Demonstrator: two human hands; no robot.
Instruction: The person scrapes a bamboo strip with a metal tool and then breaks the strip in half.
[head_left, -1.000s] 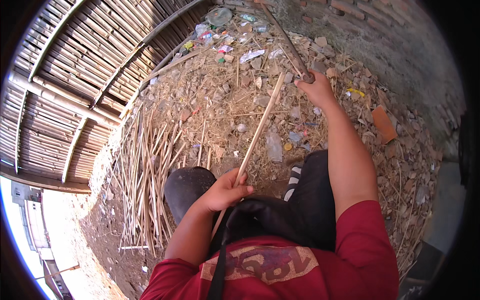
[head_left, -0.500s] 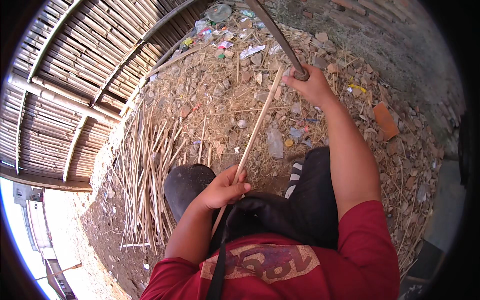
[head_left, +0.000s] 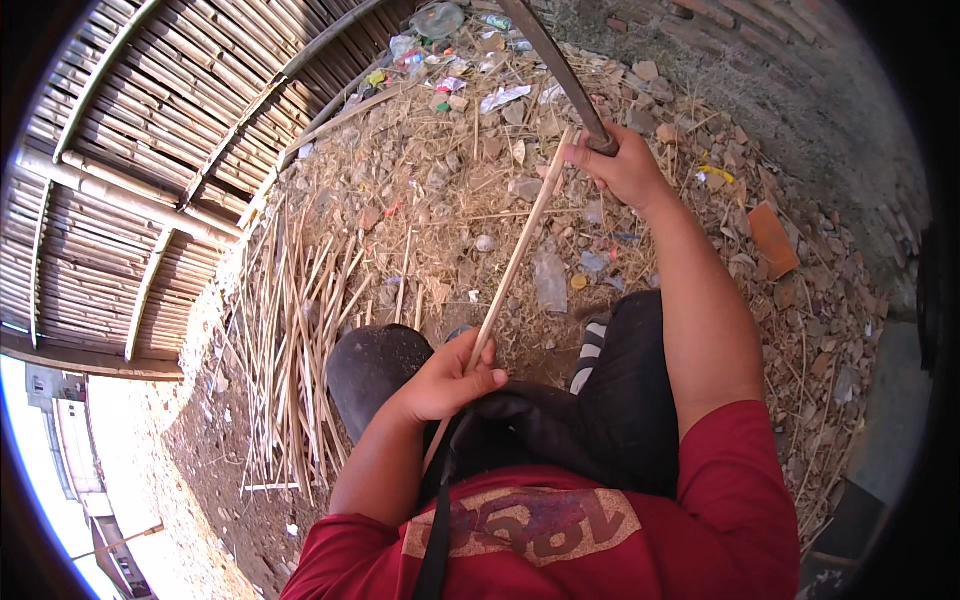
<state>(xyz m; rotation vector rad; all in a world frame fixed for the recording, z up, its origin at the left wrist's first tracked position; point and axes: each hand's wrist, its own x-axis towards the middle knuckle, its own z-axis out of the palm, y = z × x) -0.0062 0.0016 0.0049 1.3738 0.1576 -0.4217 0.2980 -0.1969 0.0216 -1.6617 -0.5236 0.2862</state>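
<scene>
- Shirt [head_left: 650,560]: a tan band [head_left: 425,542] across its chest carries a row of large, dark, rounded characters, seen upside down, with purple shapes over the middle ones.
- Wrapper [head_left: 411,61], well ahead of the shirt: coloured, any print too small to read.
- Paper [head_left: 504,98], also well ahead of the shirt: any marks unreadable.

from the left hand [head_left: 442,388], twelve o'clock is open above the rubble [head_left: 430,205]. the stick [head_left: 522,250] bars one o'clock, with the right hand [head_left: 622,168] and tool [head_left: 562,76] beyond. two o'clock has a gap before the right forearm [head_left: 705,290]; knee [head_left: 372,372] and pile [head_left: 298,370] obstruct nine.
</scene>
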